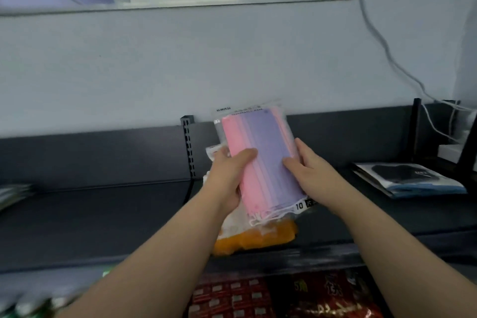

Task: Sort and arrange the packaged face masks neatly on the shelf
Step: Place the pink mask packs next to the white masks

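Note:
A clear pack of pink and purple face masks [260, 160] is held upright above the dark top shelf [103, 214]. My left hand [229, 175] grips its left edge, thumb across the front. My right hand [307, 165] holds its right edge, thumb on the front. Behind and below it lie a pack with orange masks [258, 239] and white packs [233, 222], partly hidden by the held pack. A pack with black and blue masks [410, 179] lies flat on the shelf at the right.
The shelf's slotted upright [189, 147] stands just left of the packs, a black post [416, 126] at the right. White cables [402, 70] run down the wall to the right corner. Red packaged goods [284, 297] fill the shelf below. Blurred packs [13, 195] lie at far left.

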